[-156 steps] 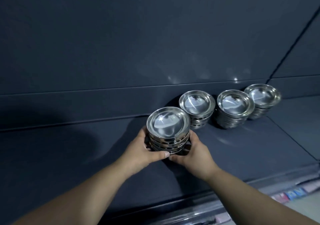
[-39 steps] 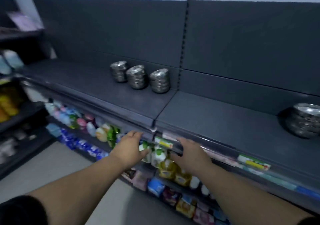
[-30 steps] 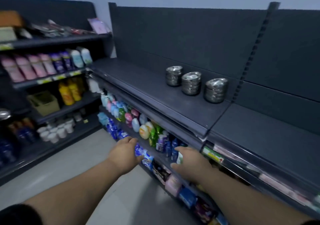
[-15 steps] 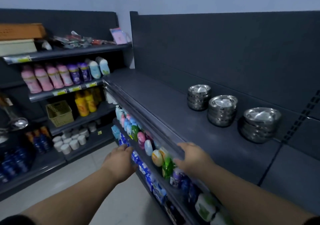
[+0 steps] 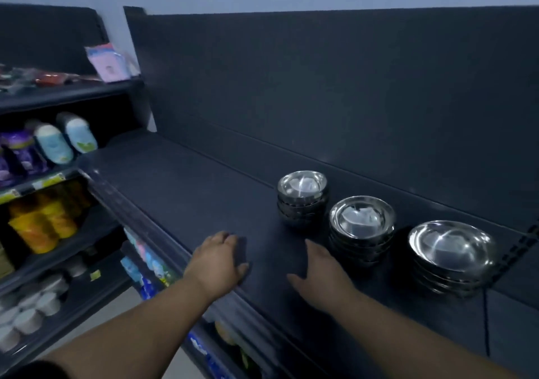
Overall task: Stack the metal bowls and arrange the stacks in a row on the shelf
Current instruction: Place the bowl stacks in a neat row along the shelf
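Three stacks of shiny metal bowls stand in a row at the back of the dark shelf [image 5: 186,192]: the far stack [image 5: 302,198], the middle stack [image 5: 361,227] and the near stack [image 5: 450,256]. My left hand [image 5: 218,262] hovers over the shelf's front part, fingers apart and holding nothing. My right hand [image 5: 318,273] is over the shelf just in front of the middle stack, also holding nothing. Neither hand touches a bowl.
A dark back panel [image 5: 320,96] rises behind the bowls. To the left, another rack holds bottles [image 5: 55,142], orange packs [image 5: 38,227] and white cups [image 5: 29,317]. Coloured products [image 5: 145,265] fill the tier below the shelf's front edge.
I set down a stack, turned away to the right, then came back. Both hands rose from below the shelf's front edge to over its surface, nearer the three stacks.
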### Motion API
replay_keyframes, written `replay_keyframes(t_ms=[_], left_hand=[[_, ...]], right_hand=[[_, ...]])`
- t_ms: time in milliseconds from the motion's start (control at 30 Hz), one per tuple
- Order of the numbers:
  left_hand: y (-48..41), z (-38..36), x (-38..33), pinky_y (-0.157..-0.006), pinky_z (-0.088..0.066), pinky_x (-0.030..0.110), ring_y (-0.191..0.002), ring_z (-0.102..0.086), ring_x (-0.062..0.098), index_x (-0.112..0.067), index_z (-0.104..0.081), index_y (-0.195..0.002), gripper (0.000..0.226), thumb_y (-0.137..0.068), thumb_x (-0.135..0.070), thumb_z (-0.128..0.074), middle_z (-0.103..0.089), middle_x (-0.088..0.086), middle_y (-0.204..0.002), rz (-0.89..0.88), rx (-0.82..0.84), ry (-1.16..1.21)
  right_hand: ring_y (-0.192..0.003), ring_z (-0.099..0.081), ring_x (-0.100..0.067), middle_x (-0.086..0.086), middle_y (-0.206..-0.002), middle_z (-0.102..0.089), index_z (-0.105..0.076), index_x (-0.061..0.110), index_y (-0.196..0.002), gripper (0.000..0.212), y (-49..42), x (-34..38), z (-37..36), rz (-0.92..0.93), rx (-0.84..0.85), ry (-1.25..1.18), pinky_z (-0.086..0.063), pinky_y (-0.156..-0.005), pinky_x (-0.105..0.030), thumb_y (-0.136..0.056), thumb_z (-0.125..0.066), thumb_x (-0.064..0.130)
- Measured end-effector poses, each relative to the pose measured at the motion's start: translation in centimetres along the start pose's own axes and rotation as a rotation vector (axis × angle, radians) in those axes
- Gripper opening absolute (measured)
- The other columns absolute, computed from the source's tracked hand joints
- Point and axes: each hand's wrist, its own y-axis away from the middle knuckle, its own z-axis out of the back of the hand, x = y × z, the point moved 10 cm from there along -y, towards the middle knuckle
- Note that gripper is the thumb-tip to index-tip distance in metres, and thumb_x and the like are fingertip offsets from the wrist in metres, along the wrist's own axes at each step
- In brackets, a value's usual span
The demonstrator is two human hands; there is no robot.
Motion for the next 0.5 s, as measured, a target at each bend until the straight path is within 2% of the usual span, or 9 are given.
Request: replay_keyframes(t_ms=[133, 267, 367, 433, 500], left_hand=[[-7.1, -1.7, -0.4, -0.114, -0.029, 0.034, -0.139, -0.032, 0.021, -0.023, -0.028, -0.148, 0.074, -0.086, -0.051, -0.057, -0.031, 0.001, -0.152, -0.123, 0.061, 0.053], [-13.5, -2.5, -0.9, -0.118, -0.022, 0.031, -0.144, -0.022, 0.019, -0.020, -0.015, -0.152, 0.091, -0.081, -0.054, -0.062, -0.022, 0.002, -0.157, -0.244, 0.151, 0.177], [-17.0, -2.4, -1.9, -0.118, -0.024, 0.033, -0.145, -0.021, 0.015, -0.023, -0.011, -0.152, 0.116, -0.063, -0.060, -0.075, -0.022, -0.003, -0.158, -0.315, 0.229, 0.450], [-18.8, -2.2, -2.3, -0.115, -0.026, 0.028, -0.143, -0.025, 0.011, -0.026, -0.011, -0.152, 0.124, -0.056, -0.051, -0.084, -0.026, -0.006, -0.155, -0.341, 0.258, 0.609], [-20.0, -2.2, -2.4, -0.110, -0.029, 0.024, -0.137, -0.032, 0.007, -0.029, -0.012, -0.151, 0.123, -0.055, -0.040, -0.089, -0.032, -0.007, -0.152, -0.370, 0.287, 0.685]], right_hand=[[-0.143, -0.030, -0.022, -0.011, -0.159, -0.018, 0.003, 0.008, -0.153, 0.106, -3.6, -0.8, 0.0, -0.167, -0.110, -0.110, -0.026, -0.114, -0.026, -0.083, -0.068, 0.044], [-0.144, -0.029, -0.020, -0.011, -0.160, -0.019, 0.007, 0.007, -0.152, 0.113, -6.1, -0.6, 0.1, -0.302, -0.222, -0.176, -0.024, -0.116, -0.025, -0.079, -0.071, 0.044], [-0.140, -0.035, -0.013, -0.001, -0.156, -0.030, 0.001, 0.017, -0.153, 0.112, -7.8, 0.2, -0.3, -0.335, -0.299, -0.242, -0.032, -0.114, -0.026, -0.074, -0.074, 0.045], [-0.136, -0.039, -0.007, 0.005, -0.151, -0.038, -0.007, 0.020, -0.153, 0.108, -9.1, 0.8, -0.3, -0.337, -0.340, -0.265, -0.034, -0.112, -0.024, -0.072, -0.074, 0.046], [-0.126, -0.050, -0.003, 0.010, -0.139, -0.053, -0.022, 0.027, -0.148, 0.097, -10.2, 0.9, 0.3, -0.345, -0.400, -0.296, -0.041, -0.107, -0.025, -0.070, -0.077, 0.043]])
